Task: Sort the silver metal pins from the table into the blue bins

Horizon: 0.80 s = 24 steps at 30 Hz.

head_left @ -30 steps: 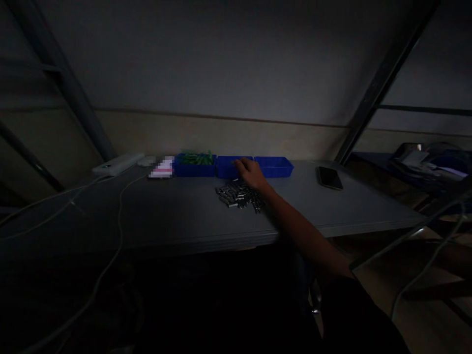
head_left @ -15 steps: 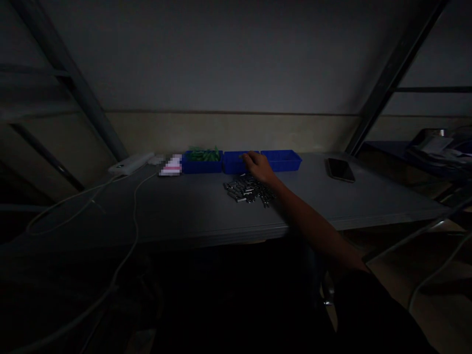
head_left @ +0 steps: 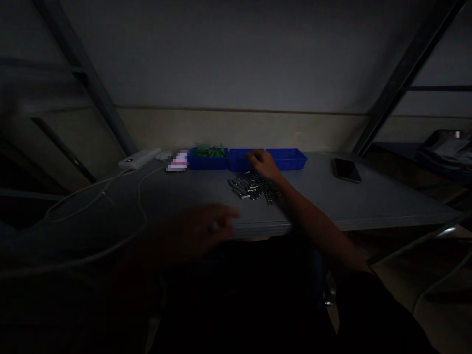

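Note:
My right hand is over the front edge of the middle blue bin, just behind a pile of small metal parts. Its fingers are bent together, and whatever they hold is too small and dark to make out. Low over the table's front edge, my left hand is smeared by motion, so its grip cannot be read. Green pieces fill the left blue bin. To the right stands a third blue bin with nothing visible inside.
On the grey table, a dark phone lies at the right. A partly pixelated phone and a white power strip lie at the left, with white cables running toward the front edge.
My left hand has come into view from the lower left. My right hand stays near the middle bin. The whole view has shifted slightly.

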Each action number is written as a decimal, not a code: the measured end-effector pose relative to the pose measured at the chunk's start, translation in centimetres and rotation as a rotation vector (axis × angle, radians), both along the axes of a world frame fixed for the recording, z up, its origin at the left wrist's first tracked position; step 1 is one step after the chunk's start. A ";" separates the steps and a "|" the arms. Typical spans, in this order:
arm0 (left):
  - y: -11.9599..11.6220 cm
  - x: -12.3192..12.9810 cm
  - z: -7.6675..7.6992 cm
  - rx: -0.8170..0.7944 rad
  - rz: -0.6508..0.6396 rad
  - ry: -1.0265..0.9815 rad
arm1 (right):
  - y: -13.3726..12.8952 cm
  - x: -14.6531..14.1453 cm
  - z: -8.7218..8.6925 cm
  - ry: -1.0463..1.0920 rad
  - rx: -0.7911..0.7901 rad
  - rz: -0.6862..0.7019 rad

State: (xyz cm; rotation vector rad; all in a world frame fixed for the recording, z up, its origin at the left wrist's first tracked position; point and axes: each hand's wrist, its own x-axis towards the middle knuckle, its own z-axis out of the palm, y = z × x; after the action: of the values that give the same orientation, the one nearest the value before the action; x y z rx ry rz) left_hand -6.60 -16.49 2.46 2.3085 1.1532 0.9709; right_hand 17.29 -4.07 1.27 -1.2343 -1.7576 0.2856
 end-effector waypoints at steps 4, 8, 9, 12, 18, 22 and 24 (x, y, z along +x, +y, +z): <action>8.0 4.1 1.0 0.165 0.092 -0.027 | 0.0 -0.3 -0.2 -0.002 -0.045 0.021; 14.4 7.1 -0.8 0.254 0.038 -0.053 | 0.2 -0.4 -0.4 0.002 -0.055 0.050; 15.1 7.5 -1.2 0.268 -0.008 -0.036 | 0.3 -0.4 -0.4 -0.001 -0.052 0.053; 15.7 8.1 -1.8 0.293 -0.065 -0.025 | 0.4 -0.2 -0.5 -0.014 -0.054 0.057; 15.2 7.7 -2.4 0.257 0.026 -0.158 | 0.2 -0.2 -0.7 -0.061 0.005 0.058; 14.9 7.2 -3.0 0.232 0.058 -0.161 | 0.0 -0.4 -0.8 -0.115 0.068 0.063; 14.8 7.2 -3.2 0.206 0.051 -0.149 | -0.1 -0.5 -0.8 -0.142 0.082 0.073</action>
State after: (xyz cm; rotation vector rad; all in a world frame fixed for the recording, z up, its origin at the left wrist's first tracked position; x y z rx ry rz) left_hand 0.57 -1.68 -0.75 2.3241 1.1006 1.3127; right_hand 16.83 -4.15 0.44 -1.1573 -1.9198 0.1689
